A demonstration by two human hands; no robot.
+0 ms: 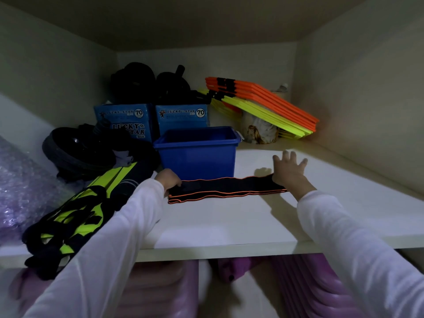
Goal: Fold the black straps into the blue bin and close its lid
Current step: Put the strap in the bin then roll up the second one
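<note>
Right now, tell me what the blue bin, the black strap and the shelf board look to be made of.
Blue bin: likely moulded plastic, smooth with a slight sheen and a rolled rim.
Black strap: seemingly soft fabric, matte, with orange stitched edging; it lies limp and flat under both hands.
Shelf board: probably white laminated board, smooth and even with a squared front edge.

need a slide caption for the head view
Both hands hold a black strap flat before the open blue bin.

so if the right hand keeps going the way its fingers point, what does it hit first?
Probably nothing soon: the right hand points over bare shelf toward the back wall. The orange and yellow slats look left of that line; depth is unclear.
</note>
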